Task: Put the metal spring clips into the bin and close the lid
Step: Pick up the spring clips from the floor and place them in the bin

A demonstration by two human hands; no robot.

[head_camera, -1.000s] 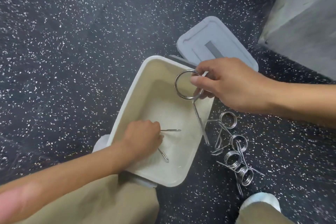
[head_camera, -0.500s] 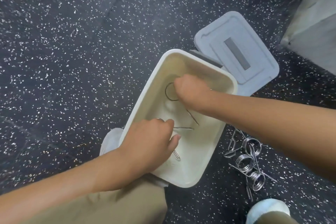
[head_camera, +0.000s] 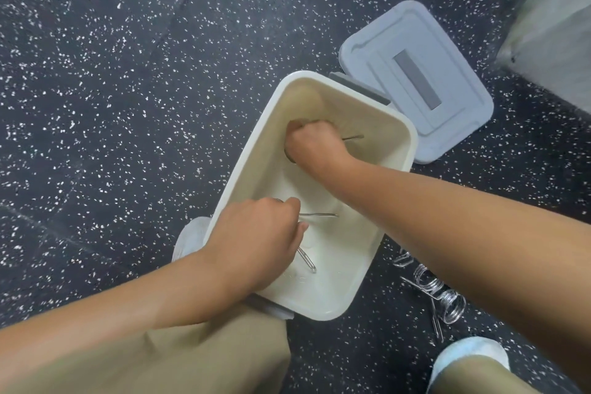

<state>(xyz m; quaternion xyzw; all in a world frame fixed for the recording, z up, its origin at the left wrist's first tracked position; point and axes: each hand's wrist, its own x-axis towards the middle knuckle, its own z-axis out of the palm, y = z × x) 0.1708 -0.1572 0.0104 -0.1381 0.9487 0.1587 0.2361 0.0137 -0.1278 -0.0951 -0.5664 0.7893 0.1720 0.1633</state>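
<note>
A cream plastic bin (head_camera: 396, 125) stands open on the dark speckled floor, its grey lid (head_camera: 415, 80) flipped back at the far end. My right hand (head_camera: 311, 144) is deep inside the bin near the far end, closed around a spring clip whose metal leg (head_camera: 353, 137) sticks out to the right. My left hand (head_camera: 256, 240) rests over the near left rim, fingers curled on another clip; its two legs (head_camera: 318, 215) poke out over the bin floor. More spring clips (head_camera: 443, 296) lie on the floor right of the bin, partly hidden by my right forearm.
A grey block or wall base (head_camera: 556, 25) fills the upper right corner. My khaki trouser legs (head_camera: 192, 358) and light shoes (head_camera: 473, 353) are at the bottom, one shoe (head_camera: 188, 240) just left of the bin. Dark speckled floor stretches left and ahead.
My right hand carried a clip from above the rim down into the bin and pushed toward the far end. My left hand stayed on its clip at the near rim.
</note>
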